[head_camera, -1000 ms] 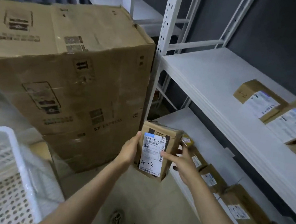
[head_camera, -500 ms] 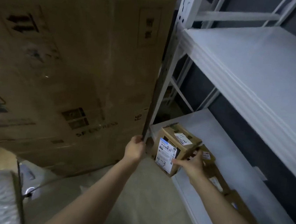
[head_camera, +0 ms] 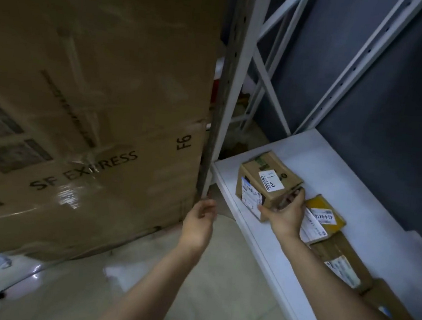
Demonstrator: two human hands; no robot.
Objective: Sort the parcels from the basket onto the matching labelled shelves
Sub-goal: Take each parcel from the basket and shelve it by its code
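The right hand [head_camera: 286, 217] grips a brown parcel [head_camera: 262, 183] by its near corner on the low shelf [head_camera: 334, 167], fingers [head_camera: 297, 195] curled round its right side. The box's long axis points toward the wall. The farther left hand [head_camera: 198, 219] hangs loosely curled and holds nothing.

The shelf [head_camera: 333, 172] lies bare behind the parcel [head_camera: 267, 181]. A big carton [head_camera: 94, 95] and upright [head_camera: 227, 96] block the left; parcels [head_camera: 328, 224] crowd its right.
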